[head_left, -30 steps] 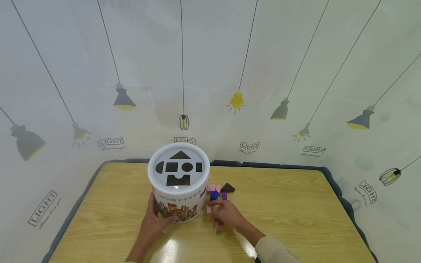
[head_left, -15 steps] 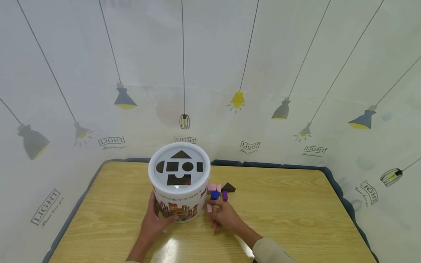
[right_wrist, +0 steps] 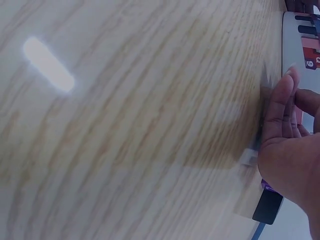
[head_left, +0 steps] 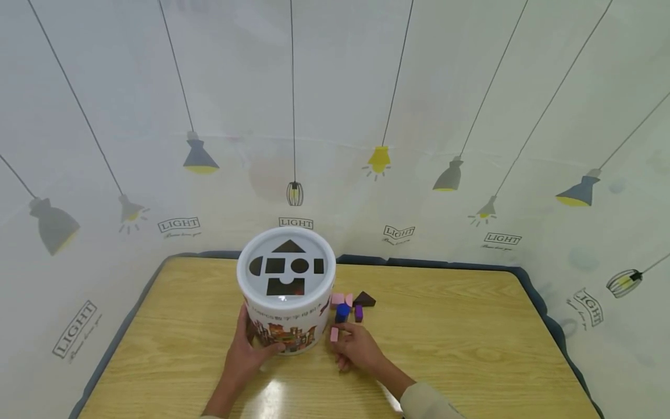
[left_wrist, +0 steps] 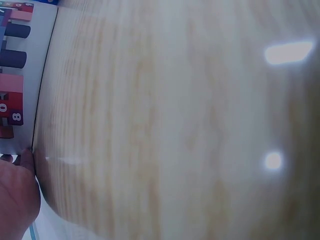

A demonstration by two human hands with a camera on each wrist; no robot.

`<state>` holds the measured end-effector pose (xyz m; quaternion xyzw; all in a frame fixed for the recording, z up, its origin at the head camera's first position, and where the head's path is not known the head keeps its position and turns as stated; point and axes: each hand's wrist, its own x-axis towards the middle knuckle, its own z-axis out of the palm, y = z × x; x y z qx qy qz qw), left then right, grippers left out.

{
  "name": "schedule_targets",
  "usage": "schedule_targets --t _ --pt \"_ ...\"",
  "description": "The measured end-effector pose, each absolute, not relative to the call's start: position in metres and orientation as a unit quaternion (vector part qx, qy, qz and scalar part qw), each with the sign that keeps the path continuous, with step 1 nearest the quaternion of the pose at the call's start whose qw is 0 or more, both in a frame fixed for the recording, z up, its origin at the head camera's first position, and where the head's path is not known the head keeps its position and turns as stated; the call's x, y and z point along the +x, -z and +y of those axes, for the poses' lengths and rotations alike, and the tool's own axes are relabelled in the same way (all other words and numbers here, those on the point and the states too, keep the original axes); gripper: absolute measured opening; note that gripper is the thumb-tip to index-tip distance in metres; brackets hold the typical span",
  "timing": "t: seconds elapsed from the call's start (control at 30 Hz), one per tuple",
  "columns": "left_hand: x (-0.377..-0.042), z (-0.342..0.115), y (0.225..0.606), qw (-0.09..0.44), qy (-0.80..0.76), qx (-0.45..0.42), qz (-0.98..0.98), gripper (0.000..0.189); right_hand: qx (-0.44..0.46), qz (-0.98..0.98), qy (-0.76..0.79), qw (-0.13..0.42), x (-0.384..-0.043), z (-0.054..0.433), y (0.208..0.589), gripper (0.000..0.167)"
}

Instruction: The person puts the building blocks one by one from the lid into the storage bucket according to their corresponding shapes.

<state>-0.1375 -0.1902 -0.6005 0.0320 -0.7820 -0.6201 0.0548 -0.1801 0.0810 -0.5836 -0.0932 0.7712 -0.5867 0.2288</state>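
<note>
A white round bucket with a printed side stands upright on the table; its lid has several shaped holes. My left hand holds it low on its left side, thumb on the front and other fingers partly hidden behind. To the right of the bucket, my right hand pinches a small pink block by the fingertips. Just beyond those fingertips is a blue cylinder. Beside it lie a purple block, a pink square-faced block, a rounded pink piece and a black triangle block.
The wooden table has a dark blue edge along its back and sides. Behind stands a pale wall covering printed with hanging lamps. The right sleeve lies over the table's front.
The pink block at my right fingertips has turned slightly, and the fingers have shifted a little. More of the blue cylinder's side shows now. My left hand and the bucket stay put.
</note>
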Motion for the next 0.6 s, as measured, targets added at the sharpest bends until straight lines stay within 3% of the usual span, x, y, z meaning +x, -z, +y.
schedule_targets --t 0.6 --pt "-0.138 -0.190 0.599 0.052 0.621 0.035 -0.781 0.123 -0.066 0.764 0.593 0.243 -0.175 0.091 0.578 0.050"
